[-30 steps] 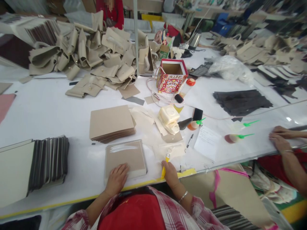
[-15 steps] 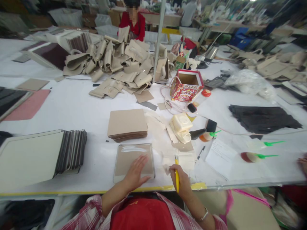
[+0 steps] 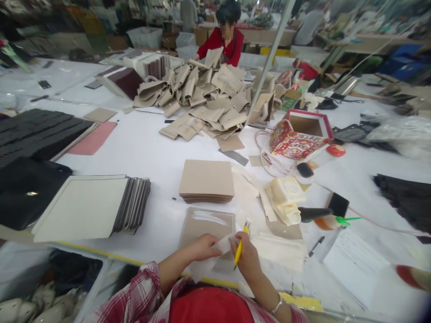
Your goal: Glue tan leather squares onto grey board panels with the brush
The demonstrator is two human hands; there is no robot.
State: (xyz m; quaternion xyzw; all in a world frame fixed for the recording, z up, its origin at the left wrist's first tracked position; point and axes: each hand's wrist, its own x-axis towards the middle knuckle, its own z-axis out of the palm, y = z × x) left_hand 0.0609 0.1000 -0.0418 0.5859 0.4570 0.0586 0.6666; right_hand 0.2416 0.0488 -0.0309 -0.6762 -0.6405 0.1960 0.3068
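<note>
My left hand (image 3: 203,247) is closed on one end of a thin whitish sheet (image 3: 225,244), pinched between thumb and fingers. My right hand (image 3: 248,256) grips a yellow-handled brush (image 3: 238,255), bristles pointing up and away, and also pinches the sheet's other end. Beneath the hands lies a taupe panel (image 3: 191,226) with a dark edge and a white smear across its far part. Just beyond it stands a stack of taupe boards (image 3: 206,177). Pale sheets (image 3: 279,251) lie to the right of my right hand.
A stack of dark-edged cream panels (image 3: 90,204) sits left. To the right are a cream-coloured container (image 3: 284,193), a glue bottle with green nozzle (image 3: 328,222), a pen (image 3: 316,246) and written paper (image 3: 353,264). Taupe bag pieces (image 3: 205,98) are heaped ahead, near a person in red (image 3: 220,42).
My left hand has left its flat position on the panel and now pinches the whitish sheet. My right hand has brought sheet and brush over the panel's right side. The view has turned left.
</note>
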